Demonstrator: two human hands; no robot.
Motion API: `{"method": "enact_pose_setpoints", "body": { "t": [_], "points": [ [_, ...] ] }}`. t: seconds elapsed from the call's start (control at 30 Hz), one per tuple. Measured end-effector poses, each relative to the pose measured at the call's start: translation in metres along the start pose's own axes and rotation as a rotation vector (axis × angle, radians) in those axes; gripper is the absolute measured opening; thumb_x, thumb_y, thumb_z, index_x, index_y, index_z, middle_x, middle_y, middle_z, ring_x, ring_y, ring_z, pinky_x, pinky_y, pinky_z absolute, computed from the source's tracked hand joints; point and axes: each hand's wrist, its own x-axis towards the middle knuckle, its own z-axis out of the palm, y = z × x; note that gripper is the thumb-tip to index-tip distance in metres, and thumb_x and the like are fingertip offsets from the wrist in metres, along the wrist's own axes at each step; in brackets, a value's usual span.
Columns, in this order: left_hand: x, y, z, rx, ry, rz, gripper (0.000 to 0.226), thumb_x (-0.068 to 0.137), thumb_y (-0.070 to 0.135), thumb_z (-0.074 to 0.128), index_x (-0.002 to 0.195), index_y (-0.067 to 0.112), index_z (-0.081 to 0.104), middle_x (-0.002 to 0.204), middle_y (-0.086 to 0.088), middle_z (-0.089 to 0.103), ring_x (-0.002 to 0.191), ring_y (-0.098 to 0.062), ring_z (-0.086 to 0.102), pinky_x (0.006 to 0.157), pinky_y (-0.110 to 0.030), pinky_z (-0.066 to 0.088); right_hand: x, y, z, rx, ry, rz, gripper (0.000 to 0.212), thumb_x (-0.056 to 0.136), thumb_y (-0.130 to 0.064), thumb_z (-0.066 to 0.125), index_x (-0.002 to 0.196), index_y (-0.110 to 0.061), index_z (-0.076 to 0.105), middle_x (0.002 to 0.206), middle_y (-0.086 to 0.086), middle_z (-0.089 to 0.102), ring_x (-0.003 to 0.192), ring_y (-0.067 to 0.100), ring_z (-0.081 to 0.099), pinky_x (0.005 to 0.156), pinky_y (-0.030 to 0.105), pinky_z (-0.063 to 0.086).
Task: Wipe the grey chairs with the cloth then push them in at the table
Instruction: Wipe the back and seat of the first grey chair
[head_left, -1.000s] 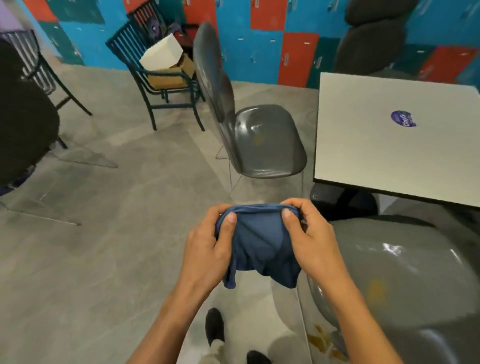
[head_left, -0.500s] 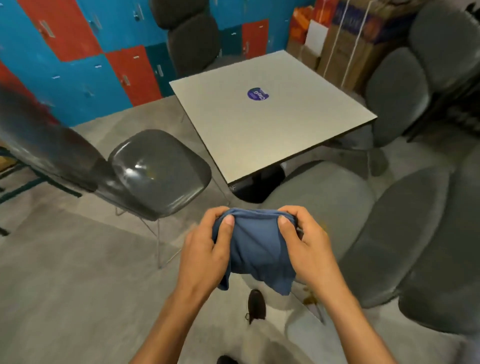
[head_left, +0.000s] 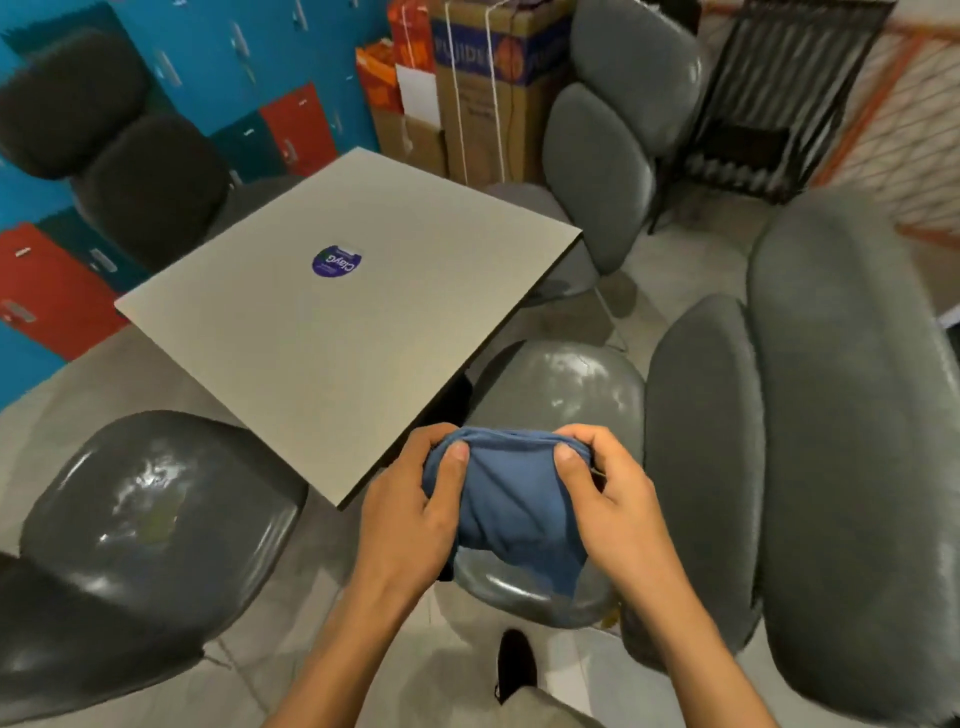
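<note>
Both hands share the grip: left hand (head_left: 410, 519) and right hand (head_left: 618, 514) curl round a bunched blue cloth (head_left: 511, 499), thumbs pressed on top, held just above the nearest grey chair (head_left: 566, 395). That glossy moulded shell looks rigid, slick and probably light; its backrest rim seems the sensible hold for pushing toward the tabletop (head_left: 332, 322). Another shiny grey chair (head_left: 156, 519) stands at left. Smallest of all, the cloth: soft, limp, easy to wad flat for wiping.

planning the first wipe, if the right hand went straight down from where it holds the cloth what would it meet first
Most likely the glossy seat of the grey chair right under it. The right hand grips the blue cloth with the left hand above that seat; depth is unclear.
</note>
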Motion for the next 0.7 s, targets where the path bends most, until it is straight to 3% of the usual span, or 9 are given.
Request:
{"method": "enact_pose_setpoints", "body": {
  "t": [0.2, 0.3, 0.4, 0.57, 0.7],
  "points": [
    [0.060, 0.026, 0.029, -0.001, -0.197, 0.081, 0.016, 0.103, 0.046, 0.053, 0.117, 0.051, 0.056, 0.105, 0.033, 0.064, 0.101, 0.009, 0.062, 0.072, -0.008, 0.051, 0.038, -0.002, -0.030, -0.001, 0.175, 0.040, 0.012, 0.103, -0.030, 0.054, 0.107, -0.038, 0.062, 0.101, -0.015, 0.069, 0.094, 0.001, 0.065, 0.073, 0.019, 0.052],
    [0.089, 0.032, 0.043, 0.019, -0.289, 0.133, 0.025, 0.096, 0.047, 0.059, 0.121, 0.048, 0.057, 0.107, 0.025, 0.068, 0.101, 0.003, 0.065, 0.081, -0.018, 0.054, 0.047, 0.001, -0.038, 0.014, 0.292, 0.065, 0.012, 0.103, -0.030, 0.054, 0.106, -0.039, 0.062, 0.099, -0.016, 0.069, 0.094, 0.001, 0.066, 0.075, 0.023, 0.055],
    [0.116, 0.037, 0.058, 0.025, -0.420, 0.170, 0.032, 0.088, 0.044, 0.058, 0.119, 0.051, 0.055, 0.107, 0.028, 0.066, 0.101, 0.004, 0.064, 0.084, -0.022, 0.055, 0.051, 0.007, -0.041, 0.023, 0.403, 0.108, 0.011, 0.103, -0.031, 0.054, 0.107, -0.038, 0.062, 0.101, -0.013, 0.069, 0.095, 0.004, 0.067, 0.079, 0.031, 0.058],
    [0.157, 0.041, 0.083, 0.034, -0.646, 0.256, 0.033, 0.095, 0.030, 0.063, 0.114, 0.055, 0.055, 0.107, 0.031, 0.065, 0.099, 0.004, 0.065, 0.090, -0.033, 0.059, 0.053, 0.005, -0.036, 0.038, 0.654, 0.175, 0.011, 0.102, -0.028, 0.056, 0.107, -0.035, 0.063, 0.099, -0.014, 0.070, 0.093, 0.004, 0.068, 0.081, 0.038, 0.060],
    [0.185, 0.048, 0.099, 0.051, -0.802, 0.356, 0.028, 0.098, 0.030, 0.061, 0.117, 0.050, 0.057, 0.108, 0.025, 0.067, 0.102, 0.001, 0.065, 0.092, -0.039, 0.058, 0.052, 0.000, -0.022, 0.055, 0.854, 0.228, 0.011, 0.102, -0.029, 0.056, 0.108, -0.034, 0.064, 0.100, -0.011, 0.071, 0.093, 0.007, 0.069, 0.081, 0.041, 0.060]
  ]
}}
